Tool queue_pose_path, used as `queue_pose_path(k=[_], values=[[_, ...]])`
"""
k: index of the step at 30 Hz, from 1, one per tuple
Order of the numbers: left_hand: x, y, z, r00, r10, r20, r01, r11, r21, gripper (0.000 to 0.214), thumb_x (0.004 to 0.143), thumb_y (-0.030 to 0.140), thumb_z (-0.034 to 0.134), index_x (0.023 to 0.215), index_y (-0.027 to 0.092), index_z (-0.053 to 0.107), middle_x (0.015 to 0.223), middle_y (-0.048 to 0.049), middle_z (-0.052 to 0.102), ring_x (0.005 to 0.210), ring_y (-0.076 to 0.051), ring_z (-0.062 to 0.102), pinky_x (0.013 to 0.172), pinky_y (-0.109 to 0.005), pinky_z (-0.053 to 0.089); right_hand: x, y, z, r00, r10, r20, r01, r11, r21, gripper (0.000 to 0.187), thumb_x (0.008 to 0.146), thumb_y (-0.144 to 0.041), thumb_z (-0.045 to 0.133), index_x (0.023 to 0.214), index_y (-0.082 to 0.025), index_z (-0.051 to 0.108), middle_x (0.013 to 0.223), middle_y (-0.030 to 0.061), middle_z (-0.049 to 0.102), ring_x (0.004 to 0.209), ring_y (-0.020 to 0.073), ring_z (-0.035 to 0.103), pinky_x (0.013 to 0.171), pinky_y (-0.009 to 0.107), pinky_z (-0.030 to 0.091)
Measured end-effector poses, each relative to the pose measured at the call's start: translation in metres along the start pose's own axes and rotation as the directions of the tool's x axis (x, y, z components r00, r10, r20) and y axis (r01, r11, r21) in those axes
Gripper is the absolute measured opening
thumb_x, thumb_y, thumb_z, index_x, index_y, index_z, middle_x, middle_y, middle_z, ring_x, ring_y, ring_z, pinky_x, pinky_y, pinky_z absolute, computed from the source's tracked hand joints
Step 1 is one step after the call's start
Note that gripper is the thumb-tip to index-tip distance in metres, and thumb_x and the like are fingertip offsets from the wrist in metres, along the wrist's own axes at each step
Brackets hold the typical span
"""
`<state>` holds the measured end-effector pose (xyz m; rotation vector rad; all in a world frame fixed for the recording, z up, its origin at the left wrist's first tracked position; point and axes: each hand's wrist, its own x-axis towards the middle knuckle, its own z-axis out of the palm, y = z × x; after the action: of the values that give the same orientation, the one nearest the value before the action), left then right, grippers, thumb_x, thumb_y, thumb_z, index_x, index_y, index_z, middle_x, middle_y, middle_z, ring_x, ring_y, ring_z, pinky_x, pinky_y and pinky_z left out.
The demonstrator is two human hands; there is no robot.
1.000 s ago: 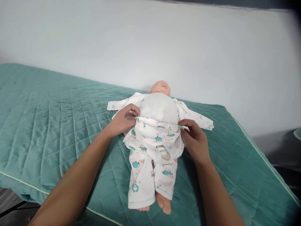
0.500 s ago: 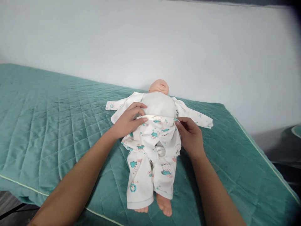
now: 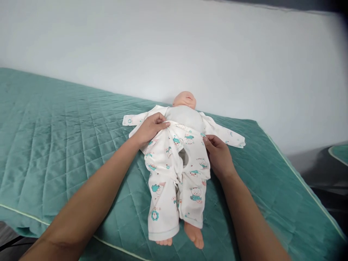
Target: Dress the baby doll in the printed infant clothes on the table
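A baby doll (image 3: 184,99) lies on its back, its head by the wall and its feet towards me. Printed white pants (image 3: 164,174) cover its legs and reach up over the lower belly; a gap in the crotch shows the body beneath. My left hand (image 3: 152,130) is closed on the waistband at the doll's left-of-picture side, pulling it into folds. At the other side of the waistband, my right hand (image 3: 218,152) pinches its edge. A white printed top (image 3: 224,133) lies spread open under the torso, sleeves out to both sides. Both bare feet stick out below the cuffs.
The doll rests on a green quilted cover (image 3: 67,137) with pale piping along its edges. A white wall (image 3: 163,43) rises behind it. At the far right is part of another green-topped surface (image 3: 339,152).
The waistband has moved up the doll's belly, most of all on the left, where my left hand has risen with it. The bunched cloth around the hips has straightened out.
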<state>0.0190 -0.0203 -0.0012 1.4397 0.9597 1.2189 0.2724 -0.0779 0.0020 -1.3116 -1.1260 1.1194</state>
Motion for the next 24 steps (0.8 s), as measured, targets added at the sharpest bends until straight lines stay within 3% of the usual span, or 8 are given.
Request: queue_pose_path(k=[4, 8, 12, 15, 19, 24], values=[[-0.003, 0.002, -0.002, 0.999, -0.052, -0.005, 0.051, 0.994, -0.099, 0.027, 0.073, 0.034, 0.077, 0.079, 0.017, 0.057, 0.071, 0.0039, 0.051, 0.064, -0.009, 0.045, 0.060, -0.023, 0.033, 0.000, 0.000, 0.000, 1.000, -0.010, -0.027, 0.009, 0.998, -0.057, 0.029, 0.074, -0.048, 0.074, 0.081, -0.023, 0.060, 0.069, -0.0031, 0.056, 0.057, 0.0117, 0.045, 0.051, 0.025, 0.036], [-0.014, 0.002, -0.005, 0.998, -0.032, -0.045, 0.031, 0.999, -0.029, 0.021, 0.076, 0.031, 0.073, 0.083, 0.016, 0.060, 0.078, 0.0016, 0.056, 0.073, -0.011, 0.050, 0.068, -0.024, 0.038, -0.001, 0.004, -0.002, 0.996, -0.085, -0.023, 0.081, 0.987, -0.137, 0.030, 0.078, -0.050, 0.070, 0.086, -0.024, 0.060, 0.073, -0.0019, 0.058, 0.060, 0.0132, 0.047, 0.053, 0.026, 0.038], [-0.022, 0.001, -0.012, 0.993, -0.120, 0.013, 0.121, 0.992, -0.043, 0.020, 0.079, 0.033, 0.069, 0.087, 0.017, 0.062, 0.078, 0.0023, 0.055, 0.069, -0.010, 0.047, 0.064, -0.024, 0.035, 0.003, 0.003, -0.007, 0.990, -0.140, -0.013, 0.133, 0.959, -0.250, 0.029, 0.080, -0.051, 0.067, 0.089, -0.024, 0.060, 0.076, -0.0021, 0.059, 0.063, 0.0133, 0.048, 0.057, 0.027, 0.038], [-0.023, 0.001, -0.014, 0.985, -0.167, 0.051, 0.170, 0.982, -0.076, 0.023, 0.079, 0.036, 0.069, 0.088, 0.016, 0.062, 0.079, 0.0023, 0.055, 0.069, -0.010, 0.047, 0.064, -0.023, 0.035, 0.011, -0.011, -0.012, 0.994, -0.091, 0.060, 0.105, 0.939, -0.328, 0.028, 0.076, -0.049, 0.069, 0.082, -0.023, 0.061, 0.074, -0.0022, 0.059, 0.064, 0.0133, 0.049, 0.060, 0.028, 0.040], [-0.021, 0.002, -0.012, 0.983, -0.181, 0.042, 0.184, 0.979, -0.084, 0.024, 0.079, 0.038, 0.069, 0.087, 0.017, 0.062, 0.079, 0.0030, 0.055, 0.068, -0.010, 0.046, 0.064, -0.023, 0.035, 0.019, -0.024, -0.015, 0.967, 0.019, 0.254, 0.047, 0.967, -0.252, 0.031, 0.070, -0.048, 0.074, 0.076, -0.021, 0.061, 0.065, -0.0036, 0.054, 0.061, 0.0124, 0.047, 0.060, 0.028, 0.040], [-0.019, 0.003, -0.008, 0.988, -0.146, -0.039, 0.148, 0.988, 0.036, 0.023, 0.082, 0.040, 0.065, 0.083, 0.017, 0.061, 0.077, 0.0025, 0.055, 0.070, -0.011, 0.046, 0.066, -0.024, 0.035, 0.012, -0.013, -0.004, 0.992, 0.004, 0.127, 0.008, 0.996, -0.091, 0.028, 0.074, -0.048, 0.072, 0.079, -0.023, 0.059, 0.064, -0.0055, 0.052, 0.055, 0.0109, 0.042, 0.054, 0.025, 0.035]])
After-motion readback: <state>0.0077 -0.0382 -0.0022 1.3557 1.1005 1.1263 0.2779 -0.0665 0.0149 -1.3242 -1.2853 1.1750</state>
